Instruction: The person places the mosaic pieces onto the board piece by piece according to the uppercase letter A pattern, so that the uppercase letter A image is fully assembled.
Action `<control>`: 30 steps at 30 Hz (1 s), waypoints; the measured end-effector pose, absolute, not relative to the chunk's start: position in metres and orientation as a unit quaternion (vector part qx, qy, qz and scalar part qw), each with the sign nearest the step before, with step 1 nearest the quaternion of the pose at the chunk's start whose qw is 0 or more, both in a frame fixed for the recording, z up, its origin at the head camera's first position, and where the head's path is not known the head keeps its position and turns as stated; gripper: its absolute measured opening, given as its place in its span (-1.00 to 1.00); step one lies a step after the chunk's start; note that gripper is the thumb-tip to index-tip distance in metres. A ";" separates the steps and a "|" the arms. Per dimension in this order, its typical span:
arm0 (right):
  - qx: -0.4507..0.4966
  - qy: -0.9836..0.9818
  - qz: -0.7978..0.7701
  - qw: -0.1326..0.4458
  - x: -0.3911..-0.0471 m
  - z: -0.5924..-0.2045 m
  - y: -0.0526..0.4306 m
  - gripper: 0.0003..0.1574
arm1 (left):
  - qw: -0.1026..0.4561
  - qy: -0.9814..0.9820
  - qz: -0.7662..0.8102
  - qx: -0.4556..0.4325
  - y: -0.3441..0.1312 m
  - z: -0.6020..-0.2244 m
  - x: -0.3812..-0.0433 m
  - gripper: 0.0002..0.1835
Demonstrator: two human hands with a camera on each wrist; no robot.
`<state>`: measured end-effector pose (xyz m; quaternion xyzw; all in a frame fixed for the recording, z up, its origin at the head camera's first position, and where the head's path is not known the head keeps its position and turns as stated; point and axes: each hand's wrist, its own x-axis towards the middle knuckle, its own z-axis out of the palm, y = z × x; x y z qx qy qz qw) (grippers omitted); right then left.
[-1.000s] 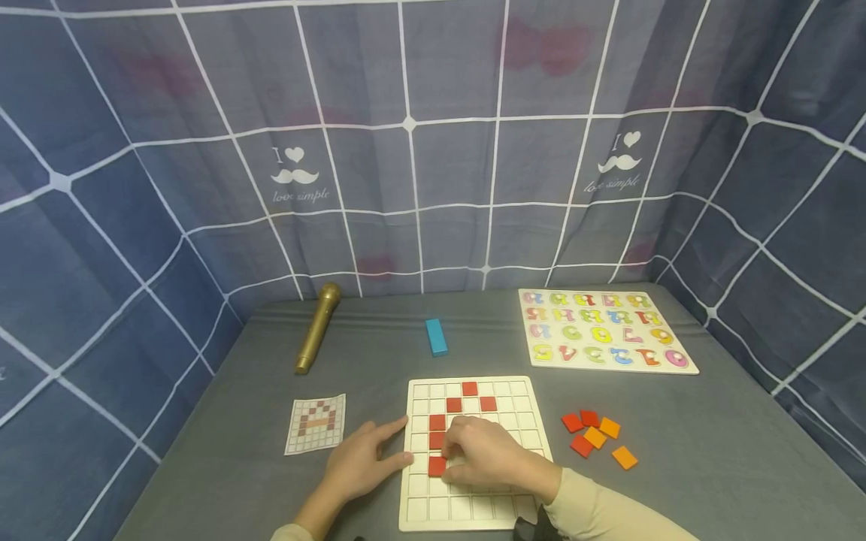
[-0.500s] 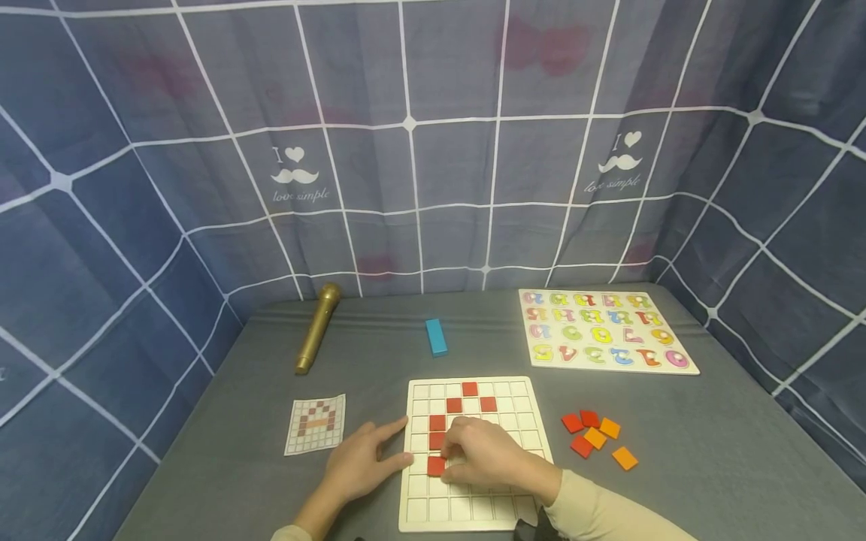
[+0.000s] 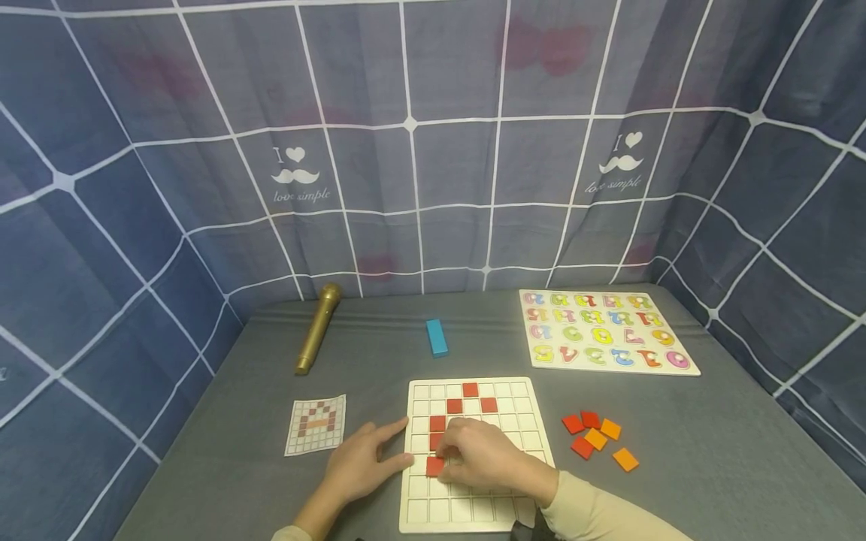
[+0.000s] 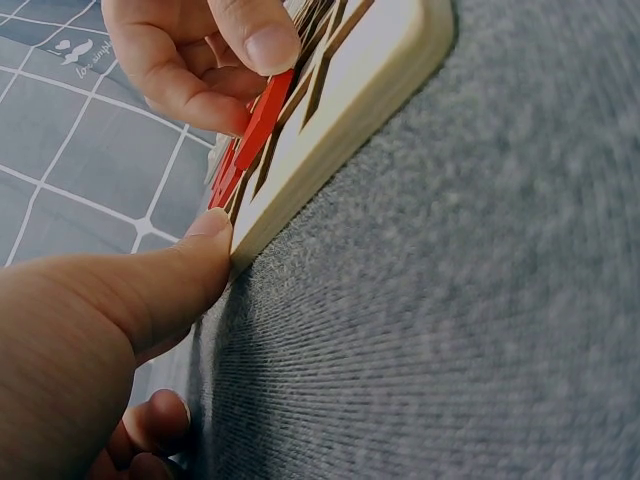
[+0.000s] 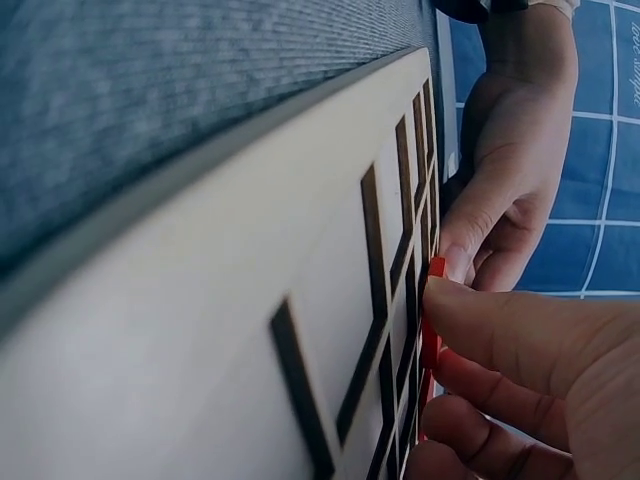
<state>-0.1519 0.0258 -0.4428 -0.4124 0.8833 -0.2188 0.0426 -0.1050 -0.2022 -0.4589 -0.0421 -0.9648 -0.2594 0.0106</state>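
Note:
My right hand (image 3: 482, 454) pinches a red square tile (image 3: 435, 466) between thumb and fingers, low over the left part of the cream grid board (image 3: 426, 511). In the left wrist view that red tile (image 4: 264, 122) tilts, one edge close to the board's grooves. Several other red tiles lie in cells further up, one of them a top-row red tile (image 3: 470, 390). My left hand (image 3: 361, 460) touches the board's left edge with thumb and index finger extended. From the right wrist view, the left thumb (image 5: 470, 235) shows just behind the held tile.
Loose red and orange tiles (image 3: 595, 438) lie right of the board. A small pattern card (image 3: 298, 443) is at the left, below a gold microphone (image 3: 316, 330). A blue block (image 3: 436, 337) and a number puzzle board (image 3: 609, 330) sit further back, before a checked curtain.
My right hand has shifted very slightly left with the red tile, toward the board's left edge. The left hand keeps its place.

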 end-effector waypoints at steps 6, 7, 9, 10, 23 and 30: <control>-0.409 0.887 -0.214 0.028 -0.152 -0.443 0.026 -0.78 | 0.015 -0.966 -0.256 -0.043 -0.203 -0.459 -0.105 -0.35; -0.408 0.887 -0.213 0.025 -0.152 -0.443 0.025 -0.80 | 0.017 -0.966 -0.255 -0.044 -0.203 -0.459 -0.105 -0.35; -0.407 0.888 -0.212 0.020 -0.152 -0.443 0.025 -0.81 | 0.018 -0.966 -0.254 -0.044 -0.202 -0.459 -0.104 -0.35; -0.407 0.889 -0.211 0.018 -0.152 -0.443 0.025 -0.81 | 0.018 -0.966 -0.254 -0.043 -0.202 -0.459 -0.104 -0.35; -0.416 0.884 -0.213 0.008 -0.152 -0.445 0.024 -0.78 | 0.020 -0.968 -0.247 -0.044 -0.202 -0.459 -0.106 -0.35; -0.412 0.885 -0.216 0.012 -0.152 -0.445 0.024 -0.78 | 0.015 -0.966 -0.254 -0.044 -0.203 -0.458 -0.105 -0.34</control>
